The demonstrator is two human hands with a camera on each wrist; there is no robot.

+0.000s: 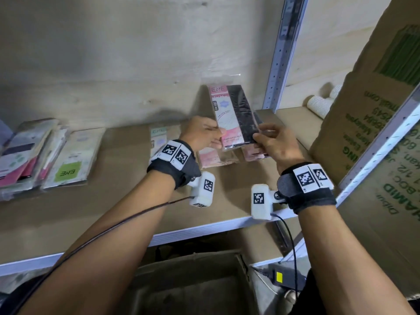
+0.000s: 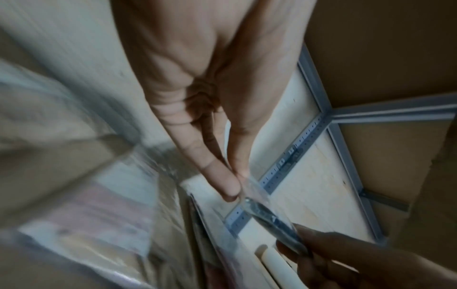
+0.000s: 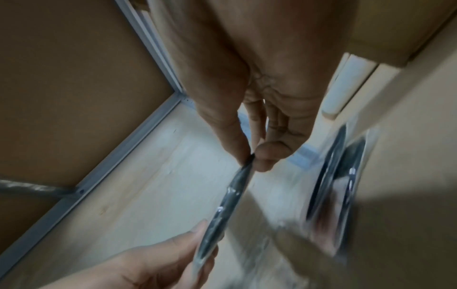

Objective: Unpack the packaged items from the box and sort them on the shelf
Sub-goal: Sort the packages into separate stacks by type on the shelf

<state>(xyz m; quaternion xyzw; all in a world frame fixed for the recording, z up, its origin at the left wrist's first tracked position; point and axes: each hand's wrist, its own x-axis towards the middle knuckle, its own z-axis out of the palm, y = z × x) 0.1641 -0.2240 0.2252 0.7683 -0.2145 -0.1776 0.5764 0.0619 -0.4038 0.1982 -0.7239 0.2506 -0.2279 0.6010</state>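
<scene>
I'm mid-sort: my left hand and right hand each pinch a bottom corner of the pink-and-black packet, held upright above the shelf, over the pink packets lying there. Next I judge it should lie flat on that pile, fingers letting go together

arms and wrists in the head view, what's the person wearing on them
Both forearms are bare, with no sleeves. Each wrist carries a black fabric strap topped with white blocks printed with black square code markers: left wrist strap, right wrist strap. A small white camera box, also code-marked, hangs off each strap: left, right. A thin dark cable trails back from each box.
</scene>
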